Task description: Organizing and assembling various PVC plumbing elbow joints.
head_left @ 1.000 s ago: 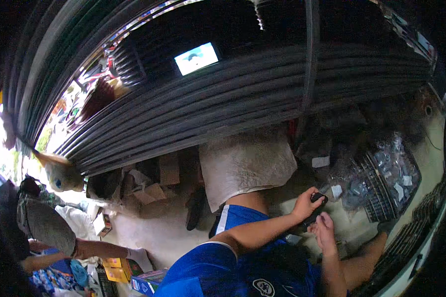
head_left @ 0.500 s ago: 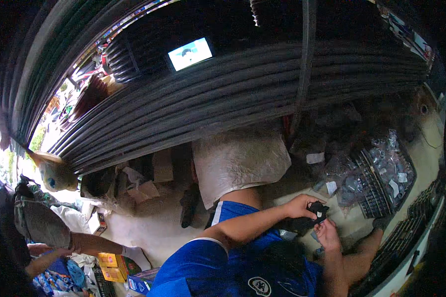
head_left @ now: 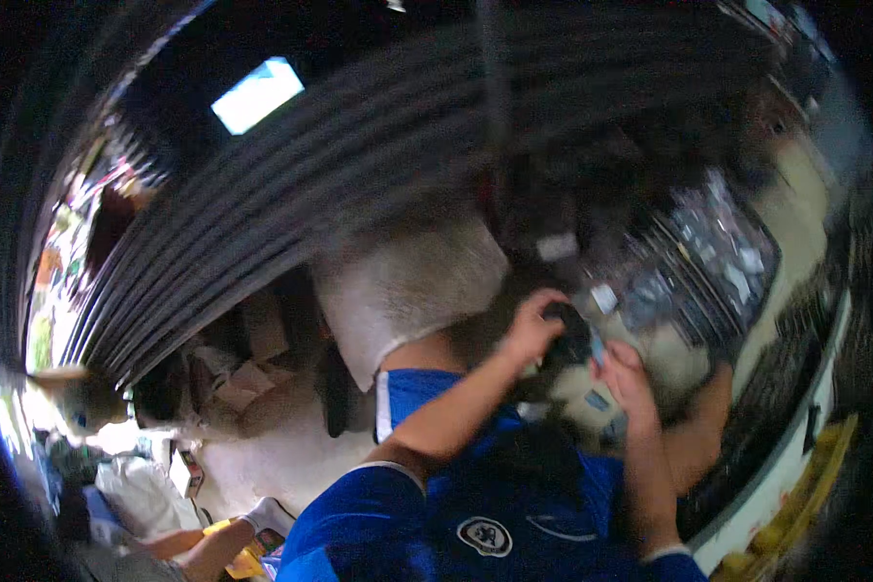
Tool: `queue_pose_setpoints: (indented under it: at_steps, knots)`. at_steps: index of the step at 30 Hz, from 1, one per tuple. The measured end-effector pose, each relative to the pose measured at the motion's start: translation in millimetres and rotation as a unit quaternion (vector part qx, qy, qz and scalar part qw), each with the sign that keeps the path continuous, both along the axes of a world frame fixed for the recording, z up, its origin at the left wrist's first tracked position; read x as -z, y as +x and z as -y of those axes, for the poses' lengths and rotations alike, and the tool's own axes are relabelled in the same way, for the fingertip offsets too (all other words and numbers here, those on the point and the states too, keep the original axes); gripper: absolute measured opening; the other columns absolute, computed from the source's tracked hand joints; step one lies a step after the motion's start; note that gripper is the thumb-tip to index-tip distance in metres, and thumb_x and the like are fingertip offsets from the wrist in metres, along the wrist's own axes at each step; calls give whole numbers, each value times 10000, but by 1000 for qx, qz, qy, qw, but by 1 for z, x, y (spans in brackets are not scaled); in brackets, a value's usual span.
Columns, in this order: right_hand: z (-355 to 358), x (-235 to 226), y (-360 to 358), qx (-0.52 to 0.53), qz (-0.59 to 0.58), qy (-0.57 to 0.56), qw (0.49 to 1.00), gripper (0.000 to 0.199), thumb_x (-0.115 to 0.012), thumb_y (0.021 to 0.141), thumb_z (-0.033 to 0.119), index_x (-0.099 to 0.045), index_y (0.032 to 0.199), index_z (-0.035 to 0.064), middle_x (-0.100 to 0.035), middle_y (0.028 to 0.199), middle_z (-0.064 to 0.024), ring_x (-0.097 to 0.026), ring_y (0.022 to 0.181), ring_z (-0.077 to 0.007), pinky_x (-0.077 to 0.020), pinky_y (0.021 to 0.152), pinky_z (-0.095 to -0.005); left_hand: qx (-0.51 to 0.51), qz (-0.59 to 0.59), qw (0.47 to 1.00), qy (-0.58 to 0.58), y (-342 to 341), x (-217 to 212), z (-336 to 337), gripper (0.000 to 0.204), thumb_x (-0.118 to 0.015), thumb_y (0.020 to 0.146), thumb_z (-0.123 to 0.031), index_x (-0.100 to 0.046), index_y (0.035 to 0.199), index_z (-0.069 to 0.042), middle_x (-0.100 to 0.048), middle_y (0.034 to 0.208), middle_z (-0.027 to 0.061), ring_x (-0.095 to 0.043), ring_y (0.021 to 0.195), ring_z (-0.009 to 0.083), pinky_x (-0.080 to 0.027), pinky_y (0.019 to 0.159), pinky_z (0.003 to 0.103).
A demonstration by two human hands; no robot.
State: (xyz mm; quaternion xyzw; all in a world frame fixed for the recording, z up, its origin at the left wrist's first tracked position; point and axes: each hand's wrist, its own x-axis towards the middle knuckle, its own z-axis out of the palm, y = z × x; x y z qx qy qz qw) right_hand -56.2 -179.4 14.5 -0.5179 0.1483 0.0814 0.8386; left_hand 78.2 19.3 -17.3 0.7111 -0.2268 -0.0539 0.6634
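Note:
My left hand (head_left: 533, 330) is closed on a small, soft-looking black item (head_left: 573, 335), too dark and blurred to name. To its right my right hand (head_left: 625, 374) is closed, with a thin pale-blue strip (head_left: 597, 345) sticking up from its fingers. The strip stands beside the black item; whether they touch I cannot tell. Both hands are above the floor in front of my blue shirt, with my bent legs around them.
A dark tray (head_left: 723, 257) with several clear plastic packets lies beyond my right hand. A pale sack-like sheet (head_left: 412, 291) is ahead. Dark corrugated panelling (head_left: 291, 213) crosses behind, below a lit screen (head_left: 258, 95). Another person's leg (head_left: 209, 548) is at lower left.
The view has swung, shifting the scene leftward. My hands have drawn apart, and a pale-blue strip now shows in my right hand. The black item stays in my left.

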Motion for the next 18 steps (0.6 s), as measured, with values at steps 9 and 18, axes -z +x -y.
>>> queue_pose_setpoints:
  at_steps: [9, 18]
  knots:
    - [52, -7, 56, 220, 139, -273, 926, 309, -708, 858, 32, -583, 1140, 17, -643, 886, -32, -611, 786, -100, -491, 704, -244, -114, -279, 933, -195, 25, -35, -13, 284, -667, 911, -121, -620, 1168, -10, -657, 1014, 64, -618, 892, 170, -507, 811, 313]
    - [118, 5, 191, 138, 121, -707, 683, 351, -743, 814, 187, -628, 1126, 74, -688, 923, -166, -662, 830, -374, -520, 720, -440, 3, -178, 982, 56, 17, -18, -5, 287, -648, 784, -22, -648, 1070, -52, -655, 890, 68, -629, 829, 160, -502, 746, 309]
